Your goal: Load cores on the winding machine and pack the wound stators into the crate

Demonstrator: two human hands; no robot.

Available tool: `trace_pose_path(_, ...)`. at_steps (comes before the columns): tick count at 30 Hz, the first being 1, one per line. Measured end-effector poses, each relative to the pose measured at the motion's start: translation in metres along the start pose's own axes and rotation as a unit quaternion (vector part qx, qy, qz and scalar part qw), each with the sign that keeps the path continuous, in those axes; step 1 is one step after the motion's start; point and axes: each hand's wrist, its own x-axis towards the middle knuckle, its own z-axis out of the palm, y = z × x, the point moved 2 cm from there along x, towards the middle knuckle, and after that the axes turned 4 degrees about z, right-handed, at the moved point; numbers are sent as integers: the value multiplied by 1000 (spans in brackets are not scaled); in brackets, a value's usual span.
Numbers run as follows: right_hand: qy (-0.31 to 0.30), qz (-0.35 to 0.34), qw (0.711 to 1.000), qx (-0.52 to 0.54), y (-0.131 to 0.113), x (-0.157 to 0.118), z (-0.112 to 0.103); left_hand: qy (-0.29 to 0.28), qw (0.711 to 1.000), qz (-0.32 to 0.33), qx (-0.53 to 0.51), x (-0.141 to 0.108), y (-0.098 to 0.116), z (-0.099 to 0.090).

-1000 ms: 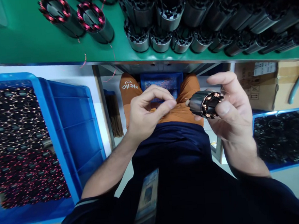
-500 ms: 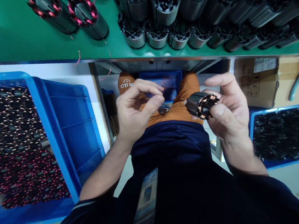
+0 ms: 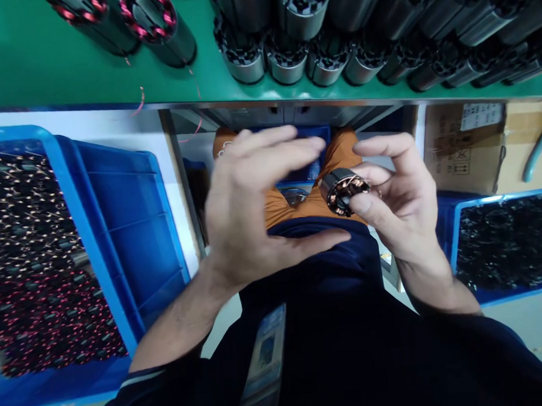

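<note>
A black motor stator (image 3: 337,189) with copper windings is held in my right hand (image 3: 401,203), its wound end tilted up toward me. The thumb presses at the rim and the fingers lie behind it, partly hidden. My left hand (image 3: 248,211) is open to the left of the stator, slightly blurred, with its thumb stretched apart from the fingers. Nothing shows between them, and a gap separates this hand from the stator. Both hands are over my lap, below the green bench's (image 3: 58,85) edge.
Red-wound stators (image 3: 159,31) stand at the bench's left; rows of unwound stators (image 3: 286,63) fill the right. A blue crate (image 3: 128,225) beside another full of wound stators is at left. Right are a carton (image 3: 465,152), pliers (image 3: 539,153) and a blue bin (image 3: 454,233) of black parts.
My left hand has opened from a pinch and spread its thumb and fingers, turning toward the stator. My right hand has moved slightly left with the stator.
</note>
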Motion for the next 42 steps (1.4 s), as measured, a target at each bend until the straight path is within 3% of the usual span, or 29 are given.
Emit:
trace_pose_path(3, -52, -2, 998, 19, -1, 3, 4, -48, 992, -77, -88, 1, 14, 8)
trace_pose_path(6, -63, 6, 997, -52, -4, 6, 0, -43, 986, -93, -130, -4, 17, 9)
trace_pose_path(11, 11, -93, 979, -182, -12, 7, -7, -31, 997, -63, -41, -9, 17, 10)
trace_pose_path(15, 85, -92, 981, -148, -12, 9, -11, -12, 999, -20, 30, -8, 17, 11)
trace_pose_path(19, 157, -125, 977, -79, -11, 10, -17, 20, 996, -90, 12, -12, 8, 9)
trace_pose_path(21, 141, -137, 976, -88, -9, 7, -15, 22, 992, -123, 9, -13, 6, 8)
trace_pose_path(25, 67, -167, 965, -192, -8, -3, -1, 23, 993, -116, -12, -9, 9, 7)
trace_pose_path(30, 66, -177, 953, -235, -11, -6, 6, 7, 991, -126, -32, -9, 12, 7)
trace_pose_path(34, 60, -196, 949, -241, -16, -1, 2, 7, 997, -70, -28, -6, 11, 13)
trace_pose_path(37, 70, -193, 952, -228, -18, 1, 5, 16, 999, 35, 20, 2, 13, 20)
trace_pose_path(39, 88, -143, 969, -180, -14, 1, 11, 28, 994, 79, 64, 7, 14, 24)
trace_pose_path(42, 94, -42, 992, -79, -1, -4, 21, 45, 989, 82, 116, 6, 13, 26)
